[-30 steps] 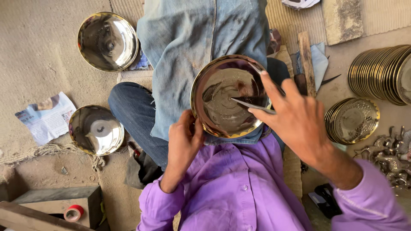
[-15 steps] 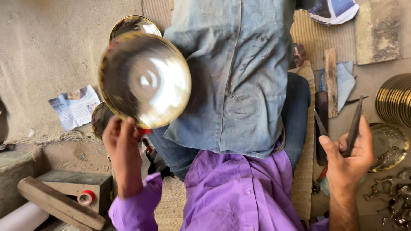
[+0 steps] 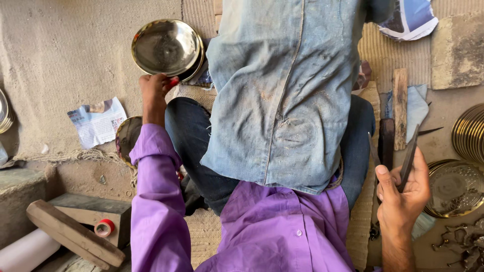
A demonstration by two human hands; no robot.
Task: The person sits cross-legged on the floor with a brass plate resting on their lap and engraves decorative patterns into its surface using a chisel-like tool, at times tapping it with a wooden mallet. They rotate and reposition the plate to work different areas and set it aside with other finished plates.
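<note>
Two hands work apart: the left hand [image 3: 154, 90] reaches out to the steel plate [image 3: 166, 48] on the floor, fingers at its rim, apparently setting it down; the right hand [image 3: 403, 194] grips a dark scraper [image 3: 407, 158]. Next move calls for another plate.

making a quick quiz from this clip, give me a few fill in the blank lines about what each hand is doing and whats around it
1. The right hand grips a dark, flat metal ____.
2. The left hand reaches out beside a shiny round metal ____ lying on the floor.
3. Both arms wear sleeves coloured ____.
4. Near the wooden block at lower left sits a small roll of ____ tape.

Missing words: tool; plate; purple; red
</note>
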